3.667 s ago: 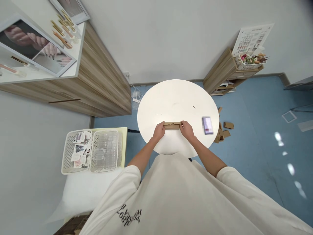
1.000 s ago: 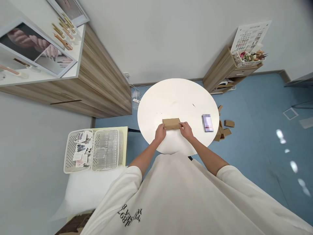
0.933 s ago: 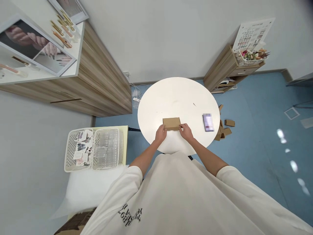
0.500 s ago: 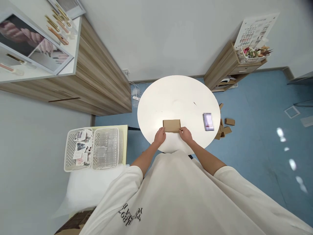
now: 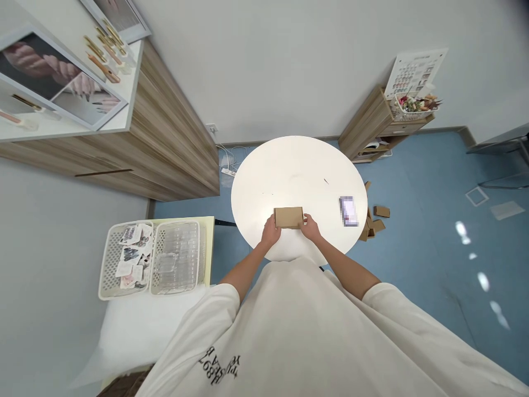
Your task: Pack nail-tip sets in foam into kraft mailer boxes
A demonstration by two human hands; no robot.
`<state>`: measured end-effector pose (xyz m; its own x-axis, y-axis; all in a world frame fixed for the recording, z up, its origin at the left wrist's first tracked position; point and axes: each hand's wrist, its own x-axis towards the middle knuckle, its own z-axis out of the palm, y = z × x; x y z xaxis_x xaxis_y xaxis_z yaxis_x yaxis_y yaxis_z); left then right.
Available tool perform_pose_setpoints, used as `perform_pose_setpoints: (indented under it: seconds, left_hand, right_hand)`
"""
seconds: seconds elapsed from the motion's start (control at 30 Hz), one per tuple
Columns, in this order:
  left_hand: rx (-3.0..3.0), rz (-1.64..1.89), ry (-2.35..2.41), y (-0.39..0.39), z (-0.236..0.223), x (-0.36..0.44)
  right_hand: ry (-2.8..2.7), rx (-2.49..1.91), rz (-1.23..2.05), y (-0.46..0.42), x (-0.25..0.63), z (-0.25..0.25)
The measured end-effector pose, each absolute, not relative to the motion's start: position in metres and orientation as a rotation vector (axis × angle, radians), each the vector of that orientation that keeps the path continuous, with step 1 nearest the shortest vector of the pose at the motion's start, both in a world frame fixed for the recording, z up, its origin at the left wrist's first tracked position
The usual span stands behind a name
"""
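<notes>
A small brown cardboard box (image 5: 288, 217) with its lid down is in front of me, over the near part of the round white table (image 5: 295, 165). My left hand (image 5: 270, 230) grips the box at its left end, fingers along the side. At the opposite end, my right hand (image 5: 309, 226) holds the near right corner, thumb and fingers bent around it. The undersides of both grips are hidden. To the right on the table lies a pixelated purple-edged item (image 5: 349, 211), apart from my right hand.
Several cardboard boxes (image 5: 373, 226) lie on the blue floor right of the table. At left, a white basket of printed packets (image 5: 134, 256) stands beside another with clear plastic cases (image 5: 176, 256). A wooden cabinet (image 5: 173, 132) and a small shelf unit (image 5: 372, 127) flank the table.
My fingers have shifted along the box ends, the left hand now further round the side. The box's near edge looks pressed flush. The whole view has tilted slightly.
</notes>
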<state>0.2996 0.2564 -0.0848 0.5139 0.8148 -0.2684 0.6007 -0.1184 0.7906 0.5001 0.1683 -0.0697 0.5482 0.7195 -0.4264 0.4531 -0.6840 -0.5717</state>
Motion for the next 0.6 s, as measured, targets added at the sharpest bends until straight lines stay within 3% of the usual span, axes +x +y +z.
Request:
perform_pose_setpoints:
  seconds: [0.6]
  left_hand:
    - [1.753,0.164,1.23,0.249,-0.069,0.314]
  right_hand:
    - [-0.841,-2.325,0.95,0.156,0.5,-0.054]
